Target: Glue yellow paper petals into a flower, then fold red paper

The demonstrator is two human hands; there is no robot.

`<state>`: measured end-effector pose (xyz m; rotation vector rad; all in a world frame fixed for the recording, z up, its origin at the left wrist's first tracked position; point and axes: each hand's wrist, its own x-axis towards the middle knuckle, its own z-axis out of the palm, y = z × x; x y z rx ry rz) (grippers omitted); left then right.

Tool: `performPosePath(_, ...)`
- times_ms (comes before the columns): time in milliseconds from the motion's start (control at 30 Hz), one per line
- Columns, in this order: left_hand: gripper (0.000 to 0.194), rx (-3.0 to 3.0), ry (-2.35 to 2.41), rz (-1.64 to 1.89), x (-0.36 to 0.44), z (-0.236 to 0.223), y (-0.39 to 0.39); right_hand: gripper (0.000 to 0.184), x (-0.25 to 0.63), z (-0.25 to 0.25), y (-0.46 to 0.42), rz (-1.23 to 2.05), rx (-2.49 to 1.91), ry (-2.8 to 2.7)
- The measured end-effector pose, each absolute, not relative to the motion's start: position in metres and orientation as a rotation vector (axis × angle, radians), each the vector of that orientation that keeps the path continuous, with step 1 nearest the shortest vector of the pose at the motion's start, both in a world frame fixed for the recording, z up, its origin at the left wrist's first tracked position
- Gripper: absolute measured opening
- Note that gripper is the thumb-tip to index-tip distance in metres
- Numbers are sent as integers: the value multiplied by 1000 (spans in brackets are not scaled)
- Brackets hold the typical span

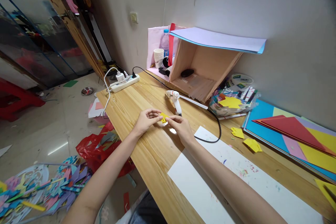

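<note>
Between the fingertips of both hands is a small yellow paper piece, held just above the wooden table. My left hand pinches its left side, and my right hand pinches its right side. Part of the piece is covered by the fingers, so its full shape is hidden. Something small and white shows just under it; I cannot make out what it is. Right behind my hands, a white hot glue gun rests on the table with a long white stick reaching back from it.
White paper sheets lie under my right forearm. Yellow paper scraps, stacked coloured paper and a plastic basket of craft supplies are to the right. A power strip, black cable and pink box stand at the back.
</note>
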<state>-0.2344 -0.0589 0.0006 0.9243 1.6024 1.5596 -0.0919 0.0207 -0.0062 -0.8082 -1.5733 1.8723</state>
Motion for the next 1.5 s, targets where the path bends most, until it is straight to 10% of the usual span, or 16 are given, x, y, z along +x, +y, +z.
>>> performPosePath(1500, 38, 1032, 1590, 1400, -227, 6, -60, 27, -95, -8, 17, 1839, -778, -1579)
